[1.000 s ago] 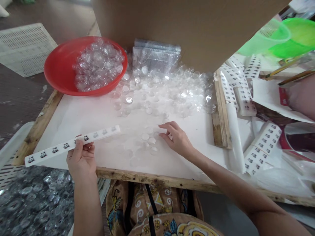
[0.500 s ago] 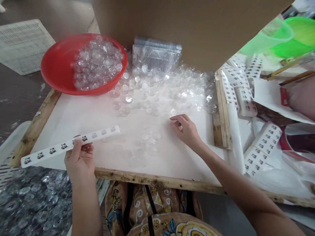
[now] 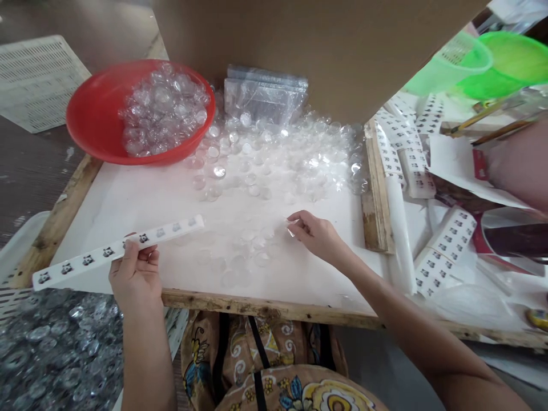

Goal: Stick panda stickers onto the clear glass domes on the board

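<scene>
My left hand (image 3: 136, 279) grips a white strip of panda stickers (image 3: 97, 256) between thumb and fingers. The strip slants over the left part of the white board (image 3: 180, 274), its right end paler where the prints look fainter. Over the board's middle, my right hand (image 3: 317, 235) is closed in a pinch on a small clear disc (image 3: 290, 230), mostly hidden by the fingertips. Loose clear discs (image 3: 237, 264) lie just left of that hand. Many more clear discs (image 3: 317, 162) are heaped towards the back of the board.
A red basin (image 3: 96, 123) of clear pieces stands at the back left. Behind the board rises a cardboard box (image 3: 321, 45), with plastic packs (image 3: 265, 97) before it. Wooden rails (image 3: 377, 200) edge the board. Rolled sticker strips (image 3: 445, 251) lie right; a crate of clear pieces (image 3: 60, 348) sits lower left.
My right hand has come slightly nearer the board's front edge, and a clear disc now shows at its fingertips. The left hand keeps its grip on the strip. The view has shifted a little.
</scene>
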Demonstrator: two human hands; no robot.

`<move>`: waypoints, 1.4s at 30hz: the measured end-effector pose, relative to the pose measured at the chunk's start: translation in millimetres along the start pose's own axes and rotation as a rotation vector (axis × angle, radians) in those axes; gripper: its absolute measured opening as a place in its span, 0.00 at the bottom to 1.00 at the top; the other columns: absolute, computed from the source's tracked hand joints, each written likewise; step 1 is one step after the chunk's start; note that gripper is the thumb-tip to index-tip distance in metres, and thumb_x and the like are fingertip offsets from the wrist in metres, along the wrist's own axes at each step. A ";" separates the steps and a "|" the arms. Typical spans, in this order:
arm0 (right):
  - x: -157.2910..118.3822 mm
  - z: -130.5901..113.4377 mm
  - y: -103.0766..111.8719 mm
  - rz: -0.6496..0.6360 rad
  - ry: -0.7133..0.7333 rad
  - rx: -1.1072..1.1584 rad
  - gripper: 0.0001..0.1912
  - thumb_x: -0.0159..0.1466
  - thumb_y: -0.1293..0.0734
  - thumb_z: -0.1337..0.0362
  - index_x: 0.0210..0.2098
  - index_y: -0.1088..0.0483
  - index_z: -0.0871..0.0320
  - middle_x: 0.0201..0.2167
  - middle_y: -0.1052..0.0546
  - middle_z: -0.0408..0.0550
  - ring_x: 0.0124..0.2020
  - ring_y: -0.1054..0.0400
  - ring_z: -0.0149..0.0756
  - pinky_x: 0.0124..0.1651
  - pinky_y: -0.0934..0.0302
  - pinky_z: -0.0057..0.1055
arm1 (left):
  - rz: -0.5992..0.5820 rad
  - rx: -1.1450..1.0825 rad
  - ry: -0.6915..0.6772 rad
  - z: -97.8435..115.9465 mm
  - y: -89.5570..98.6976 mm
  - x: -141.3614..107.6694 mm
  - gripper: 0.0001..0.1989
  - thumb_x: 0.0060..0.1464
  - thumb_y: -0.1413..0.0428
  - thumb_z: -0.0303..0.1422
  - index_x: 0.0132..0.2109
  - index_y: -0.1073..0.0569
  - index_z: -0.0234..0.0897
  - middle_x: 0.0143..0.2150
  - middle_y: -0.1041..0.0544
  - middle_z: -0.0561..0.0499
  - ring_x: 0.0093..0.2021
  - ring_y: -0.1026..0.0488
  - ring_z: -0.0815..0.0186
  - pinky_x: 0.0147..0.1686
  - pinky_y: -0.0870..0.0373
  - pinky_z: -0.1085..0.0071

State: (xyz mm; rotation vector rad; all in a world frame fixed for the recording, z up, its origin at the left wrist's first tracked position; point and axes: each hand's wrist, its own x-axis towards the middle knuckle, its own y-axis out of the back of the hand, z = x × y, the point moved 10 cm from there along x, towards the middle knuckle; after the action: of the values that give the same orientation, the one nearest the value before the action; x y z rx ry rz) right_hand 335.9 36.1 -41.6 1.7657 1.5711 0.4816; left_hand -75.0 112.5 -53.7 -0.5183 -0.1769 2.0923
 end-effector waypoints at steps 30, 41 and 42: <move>-59.7 -58.9 -28.7 0.048 0.669 -0.227 0.12 0.67 0.36 0.66 0.50 0.31 0.56 0.44 0.25 0.53 0.45 0.33 0.44 0.46 0.34 0.44 | -0.013 0.017 0.005 1.5 -2.7 -2.0 0.08 0.49 0.37 0.29 0.39 0.24 0.35 0.28 0.25 0.55 0.24 0.28 0.73 0.26 0.31 0.77; -67.2 -76.1 -47.7 0.031 0.774 -0.320 0.06 0.69 0.38 0.68 0.39 0.29 0.57 0.41 0.22 0.49 0.46 0.33 0.41 0.45 0.39 0.37 | -0.002 -0.004 0.003 0.5 -0.4 0.0 0.12 0.45 0.35 0.31 0.38 0.25 0.33 0.26 0.25 0.55 0.23 0.28 0.72 0.25 0.31 0.77; -68.2 -76.7 -47.3 0.035 0.777 -0.313 0.07 0.69 0.39 0.68 0.39 0.29 0.57 0.40 0.22 0.50 0.45 0.34 0.41 0.45 0.39 0.37 | 0.000 -0.005 0.003 -0.2 0.4 0.6 0.13 0.44 0.34 0.32 0.38 0.24 0.33 0.26 0.24 0.56 0.23 0.28 0.72 0.24 0.31 0.77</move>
State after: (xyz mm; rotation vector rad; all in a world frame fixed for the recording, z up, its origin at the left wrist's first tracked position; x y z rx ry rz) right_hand 237.0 -9.4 -11.3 1.4285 1.8212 1.4754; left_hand -75.4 112.8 -54.1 -0.5241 -0.1804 2.0919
